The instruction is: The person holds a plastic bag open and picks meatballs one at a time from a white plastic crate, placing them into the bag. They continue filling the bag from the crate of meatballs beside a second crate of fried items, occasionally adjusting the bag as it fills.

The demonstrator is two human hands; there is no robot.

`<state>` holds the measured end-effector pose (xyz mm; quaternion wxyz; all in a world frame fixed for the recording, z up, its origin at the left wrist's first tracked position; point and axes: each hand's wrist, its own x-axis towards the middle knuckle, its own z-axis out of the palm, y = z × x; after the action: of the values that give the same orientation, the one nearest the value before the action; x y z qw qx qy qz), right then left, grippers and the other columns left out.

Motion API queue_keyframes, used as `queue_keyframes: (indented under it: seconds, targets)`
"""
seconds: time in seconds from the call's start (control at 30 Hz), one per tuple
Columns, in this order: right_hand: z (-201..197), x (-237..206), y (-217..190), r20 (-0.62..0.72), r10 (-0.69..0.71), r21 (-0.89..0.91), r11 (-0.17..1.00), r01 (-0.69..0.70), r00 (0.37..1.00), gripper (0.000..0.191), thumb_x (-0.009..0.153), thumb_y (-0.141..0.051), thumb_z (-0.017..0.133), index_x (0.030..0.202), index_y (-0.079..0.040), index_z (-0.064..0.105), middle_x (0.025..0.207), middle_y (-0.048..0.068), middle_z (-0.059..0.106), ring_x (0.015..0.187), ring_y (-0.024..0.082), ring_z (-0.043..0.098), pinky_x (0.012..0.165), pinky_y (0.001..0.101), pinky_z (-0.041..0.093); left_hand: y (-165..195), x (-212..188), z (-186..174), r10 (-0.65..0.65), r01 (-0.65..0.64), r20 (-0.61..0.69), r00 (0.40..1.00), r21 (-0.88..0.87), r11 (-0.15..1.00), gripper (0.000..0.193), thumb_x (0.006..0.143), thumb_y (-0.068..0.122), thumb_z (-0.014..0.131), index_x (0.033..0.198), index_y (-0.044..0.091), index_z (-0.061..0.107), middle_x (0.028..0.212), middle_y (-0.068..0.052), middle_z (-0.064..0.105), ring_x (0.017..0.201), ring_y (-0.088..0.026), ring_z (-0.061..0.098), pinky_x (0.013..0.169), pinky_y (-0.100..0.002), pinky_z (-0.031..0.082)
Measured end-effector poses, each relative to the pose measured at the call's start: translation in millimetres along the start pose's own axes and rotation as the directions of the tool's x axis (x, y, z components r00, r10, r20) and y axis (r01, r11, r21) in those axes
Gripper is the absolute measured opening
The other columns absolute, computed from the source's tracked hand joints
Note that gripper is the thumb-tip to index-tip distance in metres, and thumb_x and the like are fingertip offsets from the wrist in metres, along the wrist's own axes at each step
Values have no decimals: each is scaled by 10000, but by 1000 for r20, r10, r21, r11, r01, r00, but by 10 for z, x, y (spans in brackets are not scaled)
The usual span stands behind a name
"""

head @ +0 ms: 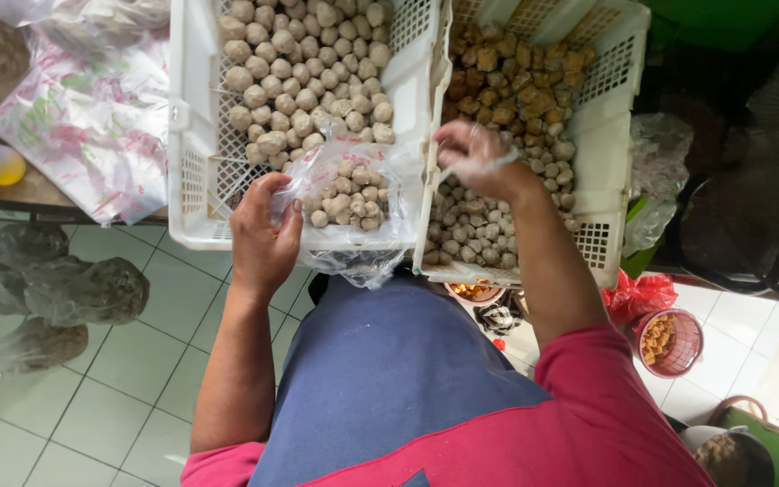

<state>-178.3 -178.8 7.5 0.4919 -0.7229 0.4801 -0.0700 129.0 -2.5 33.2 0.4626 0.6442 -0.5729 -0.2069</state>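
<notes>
Hands — our left hand (263, 236) is gripping the clear plastic bag (346, 200) of pale meatballs against the left white slotted crate (193, 171) | our right hand (478, 159), thinly gloved, is curling over the right white crate (608, 149) — contents unclear | we're judging: keep the mouth open | crate rims are crowding us; tiled floor (128, 361) is lying open.

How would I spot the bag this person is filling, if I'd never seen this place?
Find the two white plastic crates: the left white crate holds pale meatballs. At its near edge, the left hand holds open a clear plastic bag. Unlike the printed plastic sheet on the counter, this bag is see-through and partly filled with meatballs.
</notes>
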Motion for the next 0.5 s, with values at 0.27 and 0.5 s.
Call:
queue_keyframes:
  seconds: [0.27,0.5]
  targets:
    - [337,326,792,40,351,-887,444,-129,936,259,923,-135,592,1084,-53,777,1153,201,741,1023,352,721,820,469,591,-17,-16,13,16,-16,-29,999,-8,1000,293,925,-7,685,1208,-1,606,1131,-166,700,989,-324,710,862,-401,557]
    - [149,128,820,94,362,-734,655,-182,927,307,870,-129,665,1172,-118,719,1149,165,722,1030,315,692,888,446,564,-21,-8,35,-5,4,-38,999,-27,1000,304,908,-2,692,1199,7,607,1081,-178,693,946,-328,707,827,-402,556]
